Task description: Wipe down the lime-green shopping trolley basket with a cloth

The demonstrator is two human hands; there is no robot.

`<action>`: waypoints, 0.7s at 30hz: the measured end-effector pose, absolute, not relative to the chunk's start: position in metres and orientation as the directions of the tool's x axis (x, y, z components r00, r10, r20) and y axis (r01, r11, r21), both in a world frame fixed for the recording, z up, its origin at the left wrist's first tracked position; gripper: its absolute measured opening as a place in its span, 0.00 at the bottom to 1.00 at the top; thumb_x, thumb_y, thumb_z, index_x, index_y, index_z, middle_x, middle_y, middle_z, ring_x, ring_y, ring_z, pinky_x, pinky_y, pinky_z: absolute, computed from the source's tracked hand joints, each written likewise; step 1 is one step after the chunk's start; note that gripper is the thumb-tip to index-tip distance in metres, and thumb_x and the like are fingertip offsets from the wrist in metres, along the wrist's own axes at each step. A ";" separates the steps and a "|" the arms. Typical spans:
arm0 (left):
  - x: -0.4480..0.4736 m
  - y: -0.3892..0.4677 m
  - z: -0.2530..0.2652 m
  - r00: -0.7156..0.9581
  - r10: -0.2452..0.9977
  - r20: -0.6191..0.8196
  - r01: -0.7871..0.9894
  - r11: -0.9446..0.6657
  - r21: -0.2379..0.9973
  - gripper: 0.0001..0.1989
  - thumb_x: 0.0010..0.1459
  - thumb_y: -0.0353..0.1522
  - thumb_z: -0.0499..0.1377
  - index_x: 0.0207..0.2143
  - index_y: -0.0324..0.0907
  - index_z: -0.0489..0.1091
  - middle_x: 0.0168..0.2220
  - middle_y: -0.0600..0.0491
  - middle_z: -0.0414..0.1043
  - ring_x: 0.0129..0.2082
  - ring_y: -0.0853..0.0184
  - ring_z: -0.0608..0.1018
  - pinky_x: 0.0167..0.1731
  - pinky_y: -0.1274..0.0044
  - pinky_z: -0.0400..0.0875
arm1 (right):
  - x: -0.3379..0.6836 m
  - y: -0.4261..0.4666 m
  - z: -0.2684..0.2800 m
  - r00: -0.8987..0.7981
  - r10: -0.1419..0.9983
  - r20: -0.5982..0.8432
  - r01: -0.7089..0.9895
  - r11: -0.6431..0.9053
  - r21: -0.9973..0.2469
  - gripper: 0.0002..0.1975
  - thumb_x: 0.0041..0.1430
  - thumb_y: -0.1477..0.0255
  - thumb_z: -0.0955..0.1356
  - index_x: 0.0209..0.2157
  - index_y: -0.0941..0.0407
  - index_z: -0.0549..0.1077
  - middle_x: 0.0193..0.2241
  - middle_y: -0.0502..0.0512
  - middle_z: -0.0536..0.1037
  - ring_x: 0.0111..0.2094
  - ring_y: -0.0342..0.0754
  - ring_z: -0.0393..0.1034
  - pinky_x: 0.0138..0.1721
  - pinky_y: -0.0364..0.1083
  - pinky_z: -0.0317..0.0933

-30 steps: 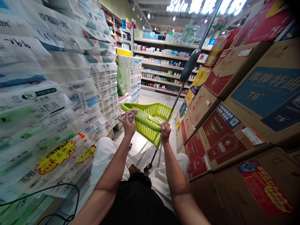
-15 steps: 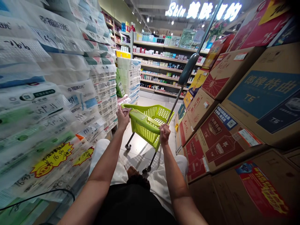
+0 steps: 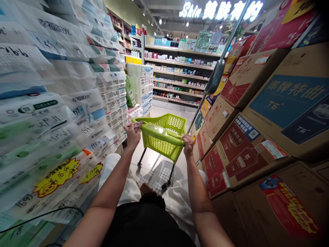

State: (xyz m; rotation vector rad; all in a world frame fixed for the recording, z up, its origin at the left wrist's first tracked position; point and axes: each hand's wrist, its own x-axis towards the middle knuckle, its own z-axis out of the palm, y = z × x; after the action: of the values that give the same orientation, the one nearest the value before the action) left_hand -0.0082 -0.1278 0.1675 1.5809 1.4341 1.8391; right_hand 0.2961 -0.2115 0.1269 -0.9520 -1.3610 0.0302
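A lime-green plastic shopping cart stands in front of my legs, its basket showing no goods. My left hand is closed on the left end of its handle, with a crumpled pinkish-grey cloth between hand and handle. At the handle's right end, my right hand is wrapped round the corner. A long metal pole with a dark grey grip slants from the upper right down to my right hand. Whether those fingers also grip the pole, I cannot tell.
Wrapped tissue packs are stacked high on the left. Cardboard cartons rise close on the right. Shelves of small boxed goods stand across the far end, beyond the pale tiled floor. A black cable curves at lower left.
The cart has swung so its right handle end, my right hand and the pole sit further right. My left hand has shifted slightly left, still on the handle.
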 end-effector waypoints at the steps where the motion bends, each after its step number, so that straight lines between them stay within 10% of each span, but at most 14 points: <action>1: -0.009 -0.130 0.166 -0.298 0.764 0.573 0.363 -0.465 0.808 0.11 0.55 0.33 0.67 0.40 0.41 0.73 0.48 0.45 0.57 0.54 0.51 0.72 0.65 0.58 0.64 | 0.303 -0.212 0.129 0.257 0.547 0.797 0.489 0.637 -0.595 0.17 0.63 0.67 0.59 0.20 0.52 0.63 0.21 0.48 0.68 0.27 0.48 0.64 0.40 0.50 0.59; 8: 0.010 -0.134 0.189 -0.024 0.719 0.695 0.573 -0.559 0.599 0.12 0.54 0.32 0.66 0.42 0.40 0.75 0.50 0.41 0.63 0.52 0.49 0.71 0.61 0.56 0.65 | 0.306 -0.223 0.162 0.085 0.584 0.807 0.861 0.365 -0.355 0.12 0.63 0.70 0.63 0.25 0.53 0.69 0.27 0.51 0.75 0.33 0.49 0.65 0.46 0.50 0.55; 13: 0.021 -0.126 0.225 0.401 0.793 0.459 0.761 -0.567 0.315 0.08 0.58 0.33 0.60 0.40 0.43 0.77 0.50 0.45 0.72 0.50 0.51 0.73 0.57 0.58 0.67 | 0.255 -0.219 0.171 0.136 0.623 0.771 0.968 0.083 -0.238 0.15 0.68 0.66 0.62 0.28 0.55 0.72 0.29 0.57 0.75 0.33 0.50 0.64 0.45 0.51 0.54; 21: 0.001 -0.106 0.250 0.107 0.959 0.262 0.933 -0.187 0.306 0.11 0.58 0.39 0.62 0.37 0.42 0.80 0.49 0.41 0.73 0.53 0.44 0.72 0.51 0.58 0.68 | 0.258 -0.208 0.154 0.208 0.581 0.787 0.975 -0.064 -0.211 0.13 0.67 0.71 0.59 0.30 0.54 0.70 0.29 0.56 0.75 0.34 0.52 0.65 0.42 0.50 0.52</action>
State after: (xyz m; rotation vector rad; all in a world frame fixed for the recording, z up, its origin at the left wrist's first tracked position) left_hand 0.0013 -0.1063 0.2500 2.2888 1.9606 0.6269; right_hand 0.2581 -0.2082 0.1537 -1.7415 -1.4627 -0.6725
